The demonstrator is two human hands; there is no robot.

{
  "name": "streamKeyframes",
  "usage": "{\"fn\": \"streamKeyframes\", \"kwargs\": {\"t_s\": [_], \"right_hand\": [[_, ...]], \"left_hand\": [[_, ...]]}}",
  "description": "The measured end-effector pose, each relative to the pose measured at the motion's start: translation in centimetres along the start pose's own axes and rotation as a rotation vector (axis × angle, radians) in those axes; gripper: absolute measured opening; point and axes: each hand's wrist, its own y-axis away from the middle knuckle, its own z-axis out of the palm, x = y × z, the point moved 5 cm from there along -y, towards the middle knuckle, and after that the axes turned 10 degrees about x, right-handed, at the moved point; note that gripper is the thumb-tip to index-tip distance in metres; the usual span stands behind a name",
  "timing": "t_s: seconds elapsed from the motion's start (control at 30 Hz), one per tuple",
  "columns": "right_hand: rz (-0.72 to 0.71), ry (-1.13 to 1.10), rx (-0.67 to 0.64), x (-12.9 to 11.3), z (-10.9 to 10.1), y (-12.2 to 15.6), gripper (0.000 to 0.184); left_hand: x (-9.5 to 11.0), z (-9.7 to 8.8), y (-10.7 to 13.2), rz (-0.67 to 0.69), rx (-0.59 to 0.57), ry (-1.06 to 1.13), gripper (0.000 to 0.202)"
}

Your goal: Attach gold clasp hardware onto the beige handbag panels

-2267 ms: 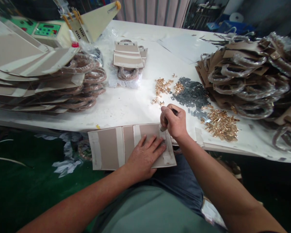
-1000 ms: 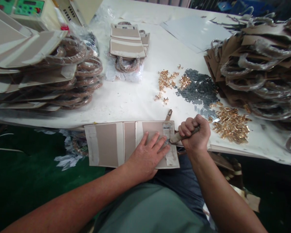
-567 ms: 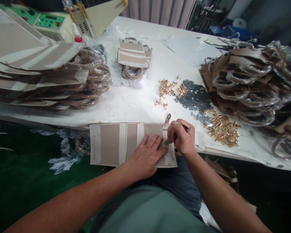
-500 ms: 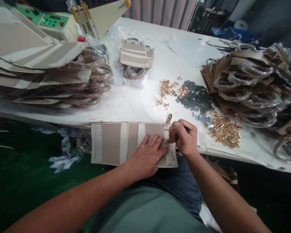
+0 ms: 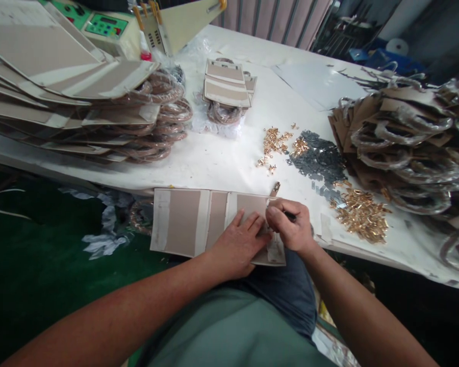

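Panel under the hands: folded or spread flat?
Spread flat: the panel lies open, sections side by side, left hand pressing it.

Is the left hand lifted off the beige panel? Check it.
No, the left hand lies palm down on the beige panel, beside the right hand closed on a dark tool.

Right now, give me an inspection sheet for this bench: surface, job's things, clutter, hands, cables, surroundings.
Surface: white table, smudged, crowded.
Job's things: beige bag panel lies flat across the table edge and the lap; dark tool over its right strip, tip hidden.
Clutter: gold fittings in two heaps, grey plates between, stacked panels with wrapped handles left and right.
Hands: left hand open, flat on the panel; right hand shut on the tool.
Cables: pale line on the green floor, cannot tell.
Surroundings: machine with green control panel, far left.
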Motion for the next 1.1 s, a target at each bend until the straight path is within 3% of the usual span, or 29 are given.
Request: {"fn": "streamKeyframes", "kwargs": {"t_s": [0.1, 0.23, 0.4, 0.57, 0.7, 0.77, 0.87, 0.97, 1.03, 1.1], "right_hand": [[0.083, -0.229, 0.173, -0.5, -1.6, -0.3, 0.043], [-0.004, -0.399, 0.354, -2.0, -2.5, -0.2, 0.042], [0.104, -0.249, 0.327, -0.2, -1.4, 0.9, 0.047], [0.016, -0.295, 0.338, 0.1, -1.5, 1.3, 0.044], [0.087, -0.166, 0.295, 1.0, -1.1, 1.7, 0.045], [0.118, -0.163, 0.295, 0.6, -1.6, 2.0, 0.046], [0.114, -0.296, 0.405, -2.2, -4.0, 3.1, 0.044], [0.032, -0.429, 0.595, -6.4, -7.1, 5.1, 0.031], [-0.022, -0.442, 0.719, -8.3, -8.7, 6.6, 0.013], [-0.007, -0.453, 0.79, -8.7, -9.4, 7.7, 0.009]], "left_hand": [[0.0, 0.1, 0.2, 0.016, -0.003, 0.004, 0.084], [0.0, 0.3, 0.2, 0.02, -0.007, 0.012, 0.085], [0.0, 0.3, 0.1, 0.016, -0.005, 0.009, 0.083], [0.0, 0.4, 0.1, 0.015, -0.02, 0.002, 0.085], [0.2, 0.3, 0.3, 0.005, -0.013, -0.003, 0.085], [0.5, 0.2, 0.6, 0.009, -0.001, -0.007, 0.08], [1.2, -0.3, 1.1, 0.002, 0.042, 0.01, 0.063], [1.5, -2.9, 1.7, -0.066, 0.167, 0.132, 0.051], [1.4, -6.2, 2.3, -0.161, 0.301, 0.327, 0.049], [0.7, -10.0, 3.3, -0.341, 0.433, 0.624, 0.043]]}}
